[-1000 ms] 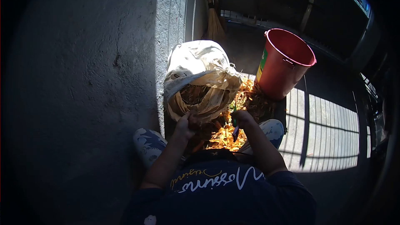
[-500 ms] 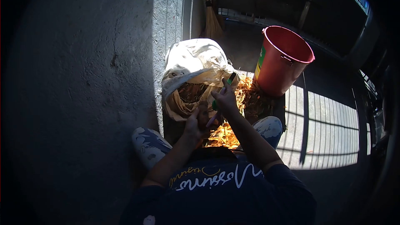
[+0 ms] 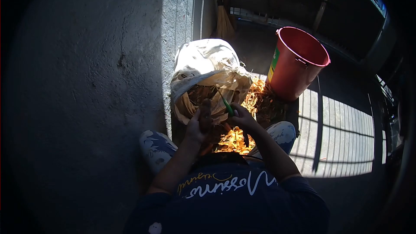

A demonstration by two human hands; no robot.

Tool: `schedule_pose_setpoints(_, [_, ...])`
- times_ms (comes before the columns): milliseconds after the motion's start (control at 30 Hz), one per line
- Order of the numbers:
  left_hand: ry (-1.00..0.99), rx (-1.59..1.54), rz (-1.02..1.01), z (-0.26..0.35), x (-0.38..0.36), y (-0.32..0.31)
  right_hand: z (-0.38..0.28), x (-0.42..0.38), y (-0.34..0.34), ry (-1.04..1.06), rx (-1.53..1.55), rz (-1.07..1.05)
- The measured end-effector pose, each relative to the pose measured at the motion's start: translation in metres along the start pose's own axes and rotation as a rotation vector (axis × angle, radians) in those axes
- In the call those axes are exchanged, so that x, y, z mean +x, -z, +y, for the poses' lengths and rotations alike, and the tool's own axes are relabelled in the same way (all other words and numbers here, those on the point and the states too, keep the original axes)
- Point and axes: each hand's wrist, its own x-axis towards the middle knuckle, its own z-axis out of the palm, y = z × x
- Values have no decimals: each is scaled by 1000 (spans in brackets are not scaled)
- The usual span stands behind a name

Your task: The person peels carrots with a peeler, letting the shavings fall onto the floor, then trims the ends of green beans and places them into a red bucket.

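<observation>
My left hand (image 3: pixel 195 128) is closed around a brown oblong piece (image 3: pixel 205 115) that looks like a root vegetable; shadow hides its exact kind. In my right hand (image 3: pixel 243 118) is a knife (image 3: pixel 228 107) with a green and black handle. Its thin dark blade points up and away from me, toward the sack, apart from the brown piece. Just beyond both hands lies a pale woven sack (image 3: pixel 206 56), its mouth open toward me and dry brown strips inside. Sunlit orange-brown peelings (image 3: pixel 235 141) lie on the floor between my knees.
A red bucket (image 3: pixel 297 76) stands at the right, beyond the peelings. A rough grey wall (image 3: pixel 99 69) runs along the left side. A broom (image 3: pixel 224 21) leans behind the sack. Barred sunlight falls on the floor (image 3: pixel 342 134) at right.
The knife has turned in my right hand: its blade pointed toward me and now points away. My left hand has shifted slightly away from my body with the brown piece.
</observation>
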Motion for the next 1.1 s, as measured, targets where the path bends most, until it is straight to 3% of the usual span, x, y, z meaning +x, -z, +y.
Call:
schedule_pose_setpoints(67, [-14,21,-17,3,2,2,-21,-10,-17,-15,-384,-92])
schedule_pose_setpoints(167, [-20,49,41,6,3,3,-23,-14,-24,-80,-466,-171])
schedule_pose_setpoints(200, [-30,36,16,7,3,4,-16,-11,-23,-81,-465,-174])
schedule_pose_setpoints(267, [-38,19,-5,6,5,7,2,-4,-22,-132,-337,171])
schedule_pose_setpoints(300, [-6,0,-21,5,7,9,-1,2,-23,-125,-62,318])
schedule_pose_setpoints(467, [113,-92,-163,-18,15,23,-22,29,-23,-69,118,562])
schedule_pose_setpoints(533, [69,31,39,-30,15,14,-33,37,-28,-54,118,602])
schedule_pose_setpoints(667, [16,78,-3,-42,1,-8,-25,47,-38,-47,15,652])
schedule_pose_setpoints(933, [-128,215,108,-46,-8,-19,-45,41,-48,-67,-35,680])
schedule_pose_setpoints(1100, [-48,191,57,-51,4,5,-37,43,-47,2,-89,691])
